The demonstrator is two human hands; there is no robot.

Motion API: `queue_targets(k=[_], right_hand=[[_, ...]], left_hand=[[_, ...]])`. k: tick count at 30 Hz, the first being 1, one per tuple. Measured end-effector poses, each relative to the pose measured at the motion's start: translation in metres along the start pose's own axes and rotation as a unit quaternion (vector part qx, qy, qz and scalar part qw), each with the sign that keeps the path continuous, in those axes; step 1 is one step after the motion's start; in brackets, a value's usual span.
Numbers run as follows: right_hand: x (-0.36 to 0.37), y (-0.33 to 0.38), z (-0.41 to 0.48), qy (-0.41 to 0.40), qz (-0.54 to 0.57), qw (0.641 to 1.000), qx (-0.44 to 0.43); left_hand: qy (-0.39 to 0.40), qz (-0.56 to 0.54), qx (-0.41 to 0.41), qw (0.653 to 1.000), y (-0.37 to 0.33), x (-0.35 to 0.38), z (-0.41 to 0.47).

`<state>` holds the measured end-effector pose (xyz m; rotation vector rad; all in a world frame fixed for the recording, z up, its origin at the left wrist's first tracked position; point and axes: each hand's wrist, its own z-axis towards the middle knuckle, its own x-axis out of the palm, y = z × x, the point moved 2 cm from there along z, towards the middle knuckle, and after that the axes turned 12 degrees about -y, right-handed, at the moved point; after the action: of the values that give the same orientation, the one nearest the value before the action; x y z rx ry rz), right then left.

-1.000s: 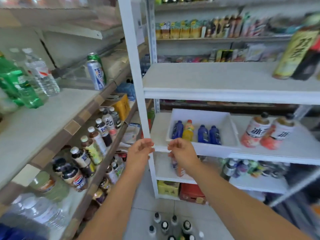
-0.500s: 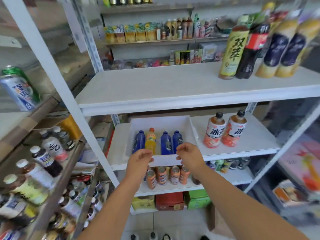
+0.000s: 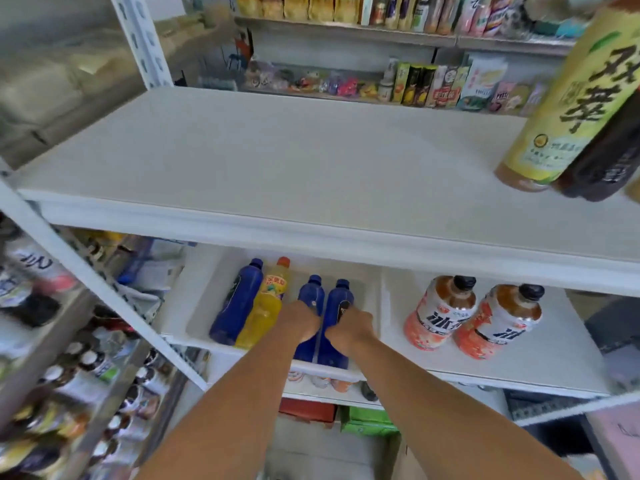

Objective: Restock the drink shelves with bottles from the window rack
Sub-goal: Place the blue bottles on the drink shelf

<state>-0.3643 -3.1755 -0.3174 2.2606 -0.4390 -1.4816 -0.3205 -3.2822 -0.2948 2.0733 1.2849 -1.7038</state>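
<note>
Reaching into the white plastic tray [image 3: 372, 306] at centre frame, both bare hands close on blue bottles: the left hand [image 3: 300, 323] wraps the third bottle [image 3: 310, 296], the right hand [image 3: 351, 327] wraps the fourth bottle [image 3: 340, 303], fingers curled round each body. The tray holds four glossy plastic bottles lying side by side: three blue ones, including the leftmost blue bottle [image 3: 237, 301], and one orange-yellow bottle [image 3: 265, 306] with a red cap. At right of the same shelf stand two peach-labelled tea bottles [image 3: 472, 317] with black caps. Upper right, a tall yellow-labelled bottle [image 3: 568, 98] touches a dark bottle [image 3: 602, 164].
</note>
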Motion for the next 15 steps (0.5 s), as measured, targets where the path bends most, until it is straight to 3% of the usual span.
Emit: queue_targets(k=[11, 13, 15], right_hand=[[0.027, -0.005, 0.017, 0.004, 0.092, 0.987, 0.132], [0.019, 0.000, 0.020, 0.028, 0.155, 0.977, 0.143], [0.008, 0.008, 0.022, 0.025, 0.275, 0.950, 0.146]], left_hand=[[-0.018, 0.068, -0.033, 0.997, 0.006, 0.012, 0.007], [-0.050, 0.031, -0.049, 0.997, 0.006, 0.004, 0.007], [-0.063, -0.079, -0.094, 0.990, 0.007, -0.011, 0.006]])
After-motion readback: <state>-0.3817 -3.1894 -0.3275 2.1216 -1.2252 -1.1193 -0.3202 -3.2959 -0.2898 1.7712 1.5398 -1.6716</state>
